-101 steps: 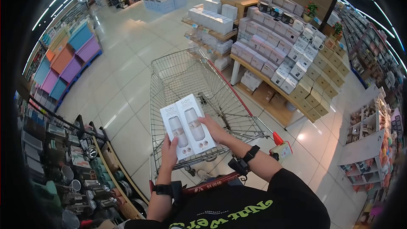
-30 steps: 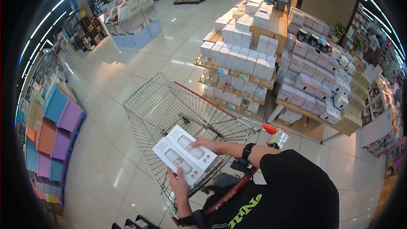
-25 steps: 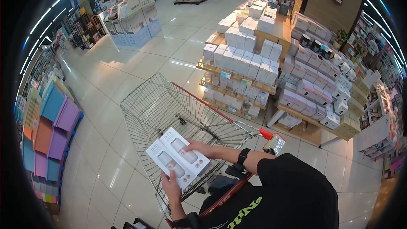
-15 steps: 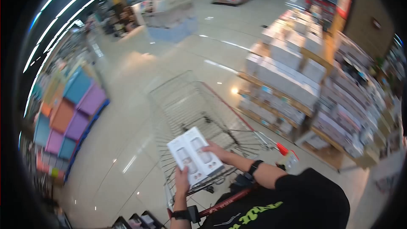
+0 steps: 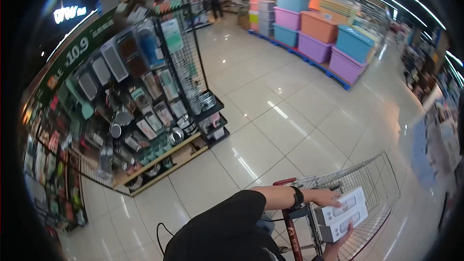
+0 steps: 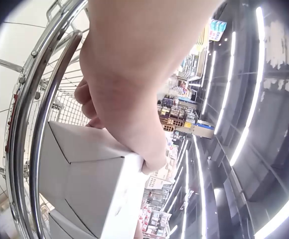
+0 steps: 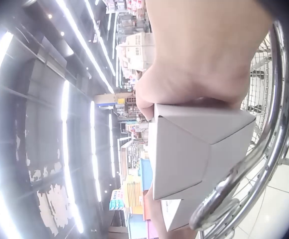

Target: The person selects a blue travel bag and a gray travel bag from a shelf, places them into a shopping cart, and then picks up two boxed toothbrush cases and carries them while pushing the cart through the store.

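Two white cardboard boxes are held side by side over the shopping cart, each with a pale bottle-like item printed on its front. My left hand (image 5: pixel 326 197) grips the outer side of one white box (image 5: pixel 349 202), thumb on the printed face. On the opposite side, my right hand (image 5: pixel 340 242) holds the second white box (image 5: pixel 345 223), its thumb also on the front. In the left wrist view the near box (image 6: pixel 92 186) shows its folded end flaps under my palm. The right wrist view shows the other box (image 7: pixel 204 154) end-on, close to the cart's metal rail.
The wire cart (image 5: pixel 377 183) with its red handle (image 5: pixel 293 234) stands before my body. A kitchenware rack (image 5: pixel 130 96) is at the left. Stacked coloured storage bins (image 5: pixel 316 43) sit on a blue pallet (image 5: pixel 333 75) farther back. A person (image 5: pixel 215 2) is in the distance.
My head view has swung left, so the boxed-mug display has left the picture and the kitchenware rack has come in. Both hands keep hold of the two boxes throughout.
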